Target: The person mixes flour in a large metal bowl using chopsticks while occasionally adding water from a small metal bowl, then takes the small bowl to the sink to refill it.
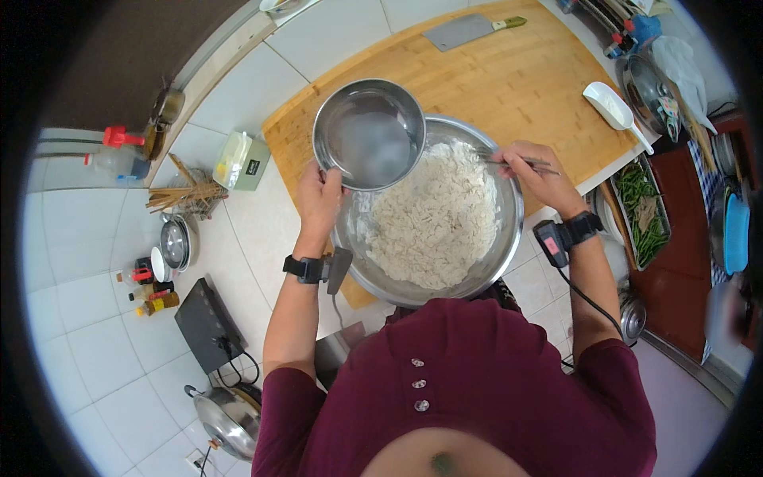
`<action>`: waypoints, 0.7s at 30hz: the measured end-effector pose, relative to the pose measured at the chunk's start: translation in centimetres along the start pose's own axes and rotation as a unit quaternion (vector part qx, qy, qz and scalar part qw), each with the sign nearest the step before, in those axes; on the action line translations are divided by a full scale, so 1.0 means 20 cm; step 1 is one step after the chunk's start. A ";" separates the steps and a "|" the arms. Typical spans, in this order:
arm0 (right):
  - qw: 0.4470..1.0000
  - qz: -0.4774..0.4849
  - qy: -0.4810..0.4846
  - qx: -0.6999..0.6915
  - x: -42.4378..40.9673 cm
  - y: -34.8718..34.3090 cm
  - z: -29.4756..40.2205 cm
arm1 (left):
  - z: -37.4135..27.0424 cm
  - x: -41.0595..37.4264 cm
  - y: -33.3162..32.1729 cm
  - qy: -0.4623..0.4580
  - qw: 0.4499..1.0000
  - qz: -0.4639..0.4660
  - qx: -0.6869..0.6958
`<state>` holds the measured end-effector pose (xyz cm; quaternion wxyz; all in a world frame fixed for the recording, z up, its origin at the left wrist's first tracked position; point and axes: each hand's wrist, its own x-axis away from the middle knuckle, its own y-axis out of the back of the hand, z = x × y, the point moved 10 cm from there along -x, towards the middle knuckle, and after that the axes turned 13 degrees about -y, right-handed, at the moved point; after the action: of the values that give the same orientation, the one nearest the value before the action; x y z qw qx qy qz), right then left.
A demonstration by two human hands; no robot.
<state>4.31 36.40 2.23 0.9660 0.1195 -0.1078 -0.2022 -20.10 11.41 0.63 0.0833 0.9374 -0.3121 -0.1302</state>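
Note:
My left hand (pixel 320 200) grips the rim of a small steel bowl (pixel 369 134) with a cloudy liquid in it. This bowl is held over the upper left rim of a large steel mixing bowl (pixel 514 238). Inside the large bowl lies a mass of shaggy, flaky flour dough (pixel 435 220), with dry white flour along its upper edge. At the bowl's right rim, my right hand (pixel 539 176) holds chopsticks (pixel 539 166); their tips reach the flour at the upper right. The small bowl hides part of the large bowl's upper left.
Under the bowls is a wooden board (pixel 506 77), bearing a cleaver (pixel 462 31) at the back and a white scoop (pixel 611 107) at the right. A green-lidded container (pixel 241 164) stands left. A tray of green vegetables (pixel 641 208) sits right. A cable (pixel 590 301) hangs from my right wrist strap.

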 end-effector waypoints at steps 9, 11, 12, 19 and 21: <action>0.976 0.153 0.148 0.043 0.06 -0.51 0.10 | 0.02 -0.07 0.03 -0.011 0.999 -0.038 0.008; 0.986 0.157 0.058 0.003 0.07 -0.38 0.05 | -0.03 -0.06 0.07 0.002 0.998 -0.059 0.012; 0.989 0.146 0.025 -0.016 0.06 -0.29 0.05 | -0.03 -0.06 0.10 0.005 0.998 -0.055 0.006; 0.992 0.020 -0.020 -0.120 -0.13 -0.22 -0.18 | 0.04 0.04 0.22 0.099 0.987 -0.113 0.055; 0.988 0.072 -0.012 -0.135 -0.19 -0.45 -0.21 | 0.07 0.07 0.24 0.114 0.985 -0.120 0.053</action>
<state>-1.32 30.72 -4.79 0.9839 -0.0225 -0.0994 -0.1466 -22.11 6.64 0.21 0.0521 0.9799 -0.1922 -0.0144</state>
